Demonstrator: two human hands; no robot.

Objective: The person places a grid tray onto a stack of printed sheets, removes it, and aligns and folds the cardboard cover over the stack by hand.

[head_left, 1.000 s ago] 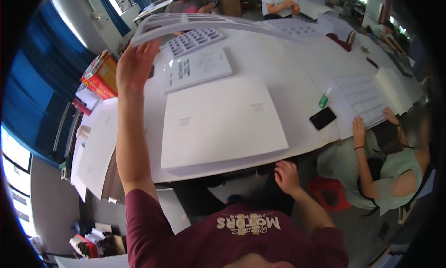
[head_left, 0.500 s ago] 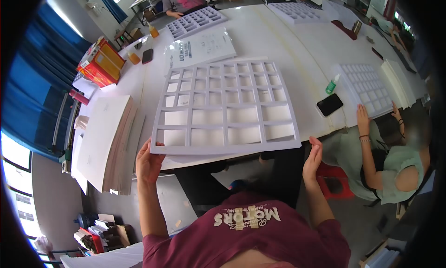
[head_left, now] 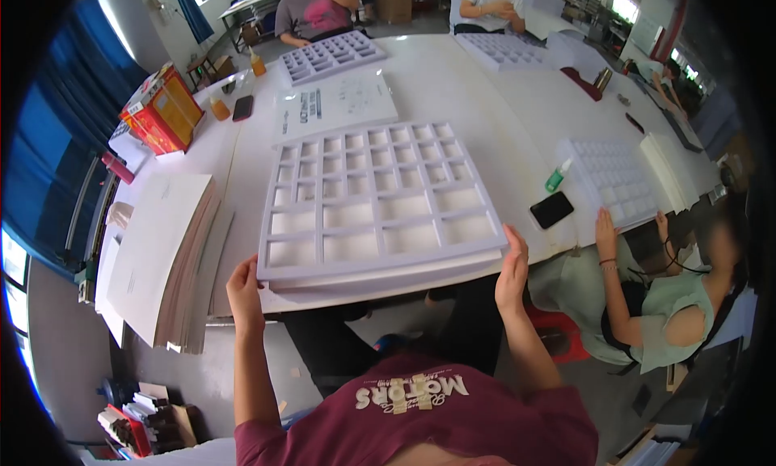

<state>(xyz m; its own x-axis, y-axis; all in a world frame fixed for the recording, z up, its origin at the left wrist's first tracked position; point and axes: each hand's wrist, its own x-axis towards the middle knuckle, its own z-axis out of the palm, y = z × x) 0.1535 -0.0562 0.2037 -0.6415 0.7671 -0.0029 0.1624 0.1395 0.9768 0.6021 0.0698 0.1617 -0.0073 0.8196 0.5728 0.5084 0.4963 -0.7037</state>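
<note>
A white grid tray (head_left: 380, 265) with several compartments lies in front of me, its near edge raised over a white board or sheet (head_left: 388, 286) beneath. My left hand (head_left: 245, 286) is closed at the tray's near left corner. Against the near right corner rests my right hand (head_left: 512, 268), its fingers stretched out along the side. Beyond the tray lies a printed, plastic-wrapped pack (head_left: 335, 106). The undersides of the fingers at both corners are hidden.
Stacked boards (head_left: 158, 256) stand left. A red-yellow box (head_left: 164, 114), phone (head_left: 552, 210) and green bottle (head_left: 558, 177) lie around. At right, a co-worker's hand (head_left: 606, 231) touches another grid tray (head_left: 614, 179). More people sit across the table (head_left: 453, 86).
The tray has turned slightly and settled squarer over the board below. My right hand has moved in from the side to touch its right corner. The head view has shifted a little.
</note>
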